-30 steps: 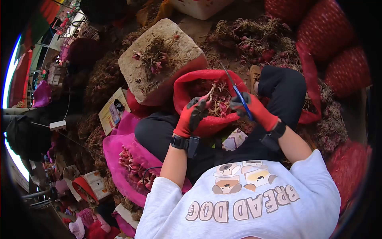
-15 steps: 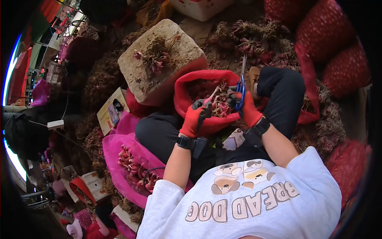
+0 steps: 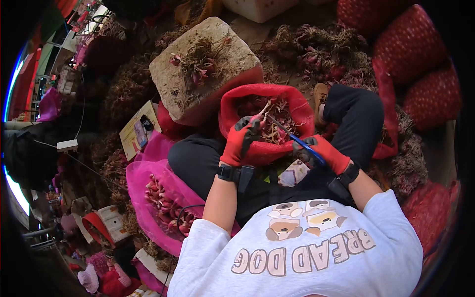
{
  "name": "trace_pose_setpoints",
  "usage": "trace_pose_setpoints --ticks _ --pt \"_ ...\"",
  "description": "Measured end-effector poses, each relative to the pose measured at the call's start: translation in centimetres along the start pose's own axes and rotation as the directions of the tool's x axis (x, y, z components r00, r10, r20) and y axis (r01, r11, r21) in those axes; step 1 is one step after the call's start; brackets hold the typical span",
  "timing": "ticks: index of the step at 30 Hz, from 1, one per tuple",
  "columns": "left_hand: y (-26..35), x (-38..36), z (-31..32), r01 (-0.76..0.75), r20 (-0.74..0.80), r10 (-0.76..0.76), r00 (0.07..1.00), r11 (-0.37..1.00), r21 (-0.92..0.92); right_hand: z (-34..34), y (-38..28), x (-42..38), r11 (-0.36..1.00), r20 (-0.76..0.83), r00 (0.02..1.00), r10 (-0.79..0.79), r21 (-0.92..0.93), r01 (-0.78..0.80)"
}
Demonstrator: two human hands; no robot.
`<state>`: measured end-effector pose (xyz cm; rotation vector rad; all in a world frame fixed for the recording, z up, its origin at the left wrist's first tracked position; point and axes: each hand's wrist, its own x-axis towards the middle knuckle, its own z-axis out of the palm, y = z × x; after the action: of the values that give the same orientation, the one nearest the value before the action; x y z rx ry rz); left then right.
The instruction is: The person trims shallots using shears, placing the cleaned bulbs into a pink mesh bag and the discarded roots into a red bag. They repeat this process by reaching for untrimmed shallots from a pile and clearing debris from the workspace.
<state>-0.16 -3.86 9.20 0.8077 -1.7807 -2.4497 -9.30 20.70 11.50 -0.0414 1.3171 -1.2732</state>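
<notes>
My left hand, in a red glove with dark fingers, pinches a shallot with its dry stem pointing up and away. In my right hand, gloved the same way, are scissors with blue handles. Their blades point up and left, with the tips close to the shallot's stem. Both hands are over the near rim of a red mesh sack, rolled open between my legs. Loose shallots and dry stem scraps lie inside the sack.
A foam block beyond the sack carries a dried shallot bunch. More dried bunches lie behind. A pink mesh bag of shallots sits at my left. Full red sacks stand at far right. A cardboard piece holds small items.
My right hand has moved down and slightly right. The scissors have swung from pointing straight up to pointing left at the shallot, which my left hand still holds, slightly higher.
</notes>
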Motion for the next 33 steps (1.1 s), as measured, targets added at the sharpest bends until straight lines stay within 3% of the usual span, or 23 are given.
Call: trace_pose_setpoints --ticks 6,9,16,21,24,27,30,33 --pt "-0.7 0.3 -0.2 0.047 0.023 -0.046 0.999 0.998 -0.052 0.9 -0.3 -0.2 0.956 -0.053 0.969 -0.240 -0.189 0.226" --pt "0.0 -0.1 0.2 -0.034 -0.003 0.034 0.999 0.998 0.058 0.6 0.0 -0.4 0.947 -0.051 0.971 -0.234 -0.236 0.216" --pt "-1.6 0.7 -1.1 0.017 0.089 -0.020 0.996 0.999 0.036 -0.5 2.5 2.1 0.841 -0.010 0.919 -0.394 -0.407 0.356" --pt "-1.9 0.7 -1.1 0.052 0.197 -0.033 0.980 0.995 -0.088 0.4 0.7 1.3 0.787 -0.134 0.920 -0.369 -0.572 0.232" --pt "-1.8 0.6 -1.0 0.054 0.221 -0.030 0.975 0.993 -0.105 -0.4 1.4 1.9 0.849 -0.093 0.915 -0.394 -0.419 0.323" --pt "-1.7 0.6 -0.2 -0.144 0.178 0.159 0.971 0.985 -0.093 -1.2 1.4 1.9 0.866 -0.093 0.923 -0.372 -0.392 0.310" --pt "-2.1 0.7 0.4 -0.350 0.144 0.330 0.933 0.926 0.144 -2.5 1.3 3.0 0.956 -0.082 0.955 -0.285 0.047 0.289" --pt "-1.8 0.7 1.3 -0.586 0.271 0.523 0.808 0.667 0.460 -1.4 -1.1 4.4 0.970 -0.118 0.965 -0.233 0.041 0.240"
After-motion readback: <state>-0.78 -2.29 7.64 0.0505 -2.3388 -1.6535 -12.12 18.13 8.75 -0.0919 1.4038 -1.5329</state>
